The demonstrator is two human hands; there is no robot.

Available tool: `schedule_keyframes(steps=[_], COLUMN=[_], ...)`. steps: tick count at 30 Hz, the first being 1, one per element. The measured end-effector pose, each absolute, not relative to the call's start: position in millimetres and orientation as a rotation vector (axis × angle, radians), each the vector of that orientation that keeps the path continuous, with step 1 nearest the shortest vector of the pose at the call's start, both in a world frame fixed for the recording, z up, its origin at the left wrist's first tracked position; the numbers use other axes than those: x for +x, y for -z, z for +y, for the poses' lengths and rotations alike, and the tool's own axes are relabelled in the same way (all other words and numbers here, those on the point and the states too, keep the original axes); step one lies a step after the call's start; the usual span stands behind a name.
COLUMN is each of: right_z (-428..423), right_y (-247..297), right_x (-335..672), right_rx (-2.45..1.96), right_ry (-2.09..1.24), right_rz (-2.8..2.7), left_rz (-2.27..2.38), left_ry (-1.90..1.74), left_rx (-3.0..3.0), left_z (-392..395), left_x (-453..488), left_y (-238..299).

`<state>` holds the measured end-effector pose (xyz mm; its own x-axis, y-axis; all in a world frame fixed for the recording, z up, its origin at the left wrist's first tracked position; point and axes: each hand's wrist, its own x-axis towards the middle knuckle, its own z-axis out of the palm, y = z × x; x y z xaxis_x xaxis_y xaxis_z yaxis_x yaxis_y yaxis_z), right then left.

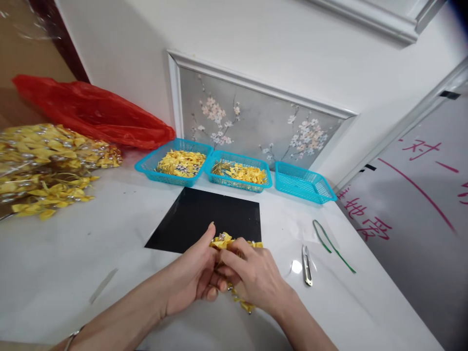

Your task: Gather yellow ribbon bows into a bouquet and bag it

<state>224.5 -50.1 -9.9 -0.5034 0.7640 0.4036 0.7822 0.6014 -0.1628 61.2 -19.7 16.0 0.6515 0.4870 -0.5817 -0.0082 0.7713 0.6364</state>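
Note:
In the head view, my left hand [193, 275] and my right hand [252, 273] meet at the near edge of a black mat [212, 212]. Between them is a small bunch of yellow ribbon flowers with silvery beads [222, 241]. The left fingers curl under the bunch, with the thumb raised beside it. My right fingers close on it from above. A strand of the same flowers and beads hangs below the right hand. The stems inside the grip are mostly hidden by my fingers.
Blue baskets [171, 181] stand along the wall, two with yellow pieces. A heap of wrapped yellow flowers [47, 161] and a red plastic bag [91, 112] lie left. Thread snips [306, 265] and a green tie [325, 239] lie right, before a whiteboard [420, 209].

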Motion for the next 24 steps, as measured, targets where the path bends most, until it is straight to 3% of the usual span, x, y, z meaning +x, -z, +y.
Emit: schedule_keyframes(steps=[8,16,20,24], right_z=[-46,-45,-45,-46], right_y=[8,11,12,16], right_x=[221,215,206,202], right_rx=[-1.223,-1.227,-1.124,-0.928], right_ry=[0.03,-0.052,-0.133,-0.006], right_rz=[-2.436,-2.425,-2.372,-2.342], left_rz=[0.862,1.222,1.151,1.003], left_ry=[-0.328,-0.47,-0.417,-0.449], left_rx=[0.755,1.029,0.945,0.767], left_z=[-31,-47,-43,-42], left_x=[61,54,51,48], left_y=[-17,-30,-26,-21])
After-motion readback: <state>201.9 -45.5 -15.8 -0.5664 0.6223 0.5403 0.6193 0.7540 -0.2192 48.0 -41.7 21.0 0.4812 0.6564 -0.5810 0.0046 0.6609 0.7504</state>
